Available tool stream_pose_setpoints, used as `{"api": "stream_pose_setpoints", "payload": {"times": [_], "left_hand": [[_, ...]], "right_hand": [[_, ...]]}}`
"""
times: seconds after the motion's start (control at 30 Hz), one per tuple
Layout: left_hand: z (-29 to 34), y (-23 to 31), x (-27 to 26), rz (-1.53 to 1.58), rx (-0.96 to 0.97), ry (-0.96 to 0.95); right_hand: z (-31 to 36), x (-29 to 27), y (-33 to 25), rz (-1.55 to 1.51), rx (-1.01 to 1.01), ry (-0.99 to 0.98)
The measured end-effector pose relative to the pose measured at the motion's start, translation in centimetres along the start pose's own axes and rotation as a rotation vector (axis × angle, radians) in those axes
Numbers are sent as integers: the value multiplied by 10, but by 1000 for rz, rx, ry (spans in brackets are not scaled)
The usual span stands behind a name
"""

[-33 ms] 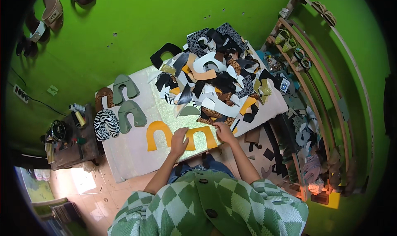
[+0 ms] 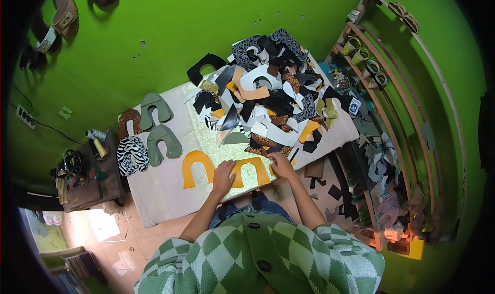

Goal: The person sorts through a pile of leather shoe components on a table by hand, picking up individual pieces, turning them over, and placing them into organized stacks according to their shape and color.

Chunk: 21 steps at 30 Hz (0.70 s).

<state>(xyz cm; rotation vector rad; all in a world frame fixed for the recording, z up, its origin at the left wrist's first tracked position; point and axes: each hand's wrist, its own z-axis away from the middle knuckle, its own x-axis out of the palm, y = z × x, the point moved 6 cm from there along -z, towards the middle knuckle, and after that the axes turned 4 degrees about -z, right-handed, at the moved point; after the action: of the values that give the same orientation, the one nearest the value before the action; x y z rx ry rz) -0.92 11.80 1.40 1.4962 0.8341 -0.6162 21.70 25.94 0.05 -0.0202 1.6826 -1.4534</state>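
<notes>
My left hand (image 2: 223,175) rests at the left end of a yellow arch-shaped cutout (image 2: 250,166), its fingers stretched out over the material. Past that cutout's right end, my right hand (image 2: 281,166) has its fingers bent together. Bits of yellow material (image 2: 273,172) show beside that hand; the part under its fingers is hidden. To the left of my left hand lies another yellow arch (image 2: 192,166), flat on the table. Directly beyond my right hand are leopard-print scraps (image 2: 258,150) and a white offcut (image 2: 278,134).
A large heap of mixed offcuts (image 2: 263,95) covers the table's far right. Grey-green arches (image 2: 165,142), a zebra-print piece (image 2: 133,155) and a brown arch (image 2: 129,121) lie at left. A sewing machine (image 2: 72,162) stands beyond. A wooden rack (image 2: 389,108) with sandals lines the right.
My right hand has shifted very slightly, and a little more yellow shows at its left side. My left hand stays nearly where it was.
</notes>
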Motion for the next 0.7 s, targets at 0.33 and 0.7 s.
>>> {"api": "stream_pose_setpoints", "payload": {"times": [0.33,0.7], "left_hand": [[1,7,11,-208,20,-71],[15,-1,-5,-255,-86,45]], "right_hand": [[11,-7,7,307,-62,-132],[-73,-125,-78,-248,-158,651]]}}
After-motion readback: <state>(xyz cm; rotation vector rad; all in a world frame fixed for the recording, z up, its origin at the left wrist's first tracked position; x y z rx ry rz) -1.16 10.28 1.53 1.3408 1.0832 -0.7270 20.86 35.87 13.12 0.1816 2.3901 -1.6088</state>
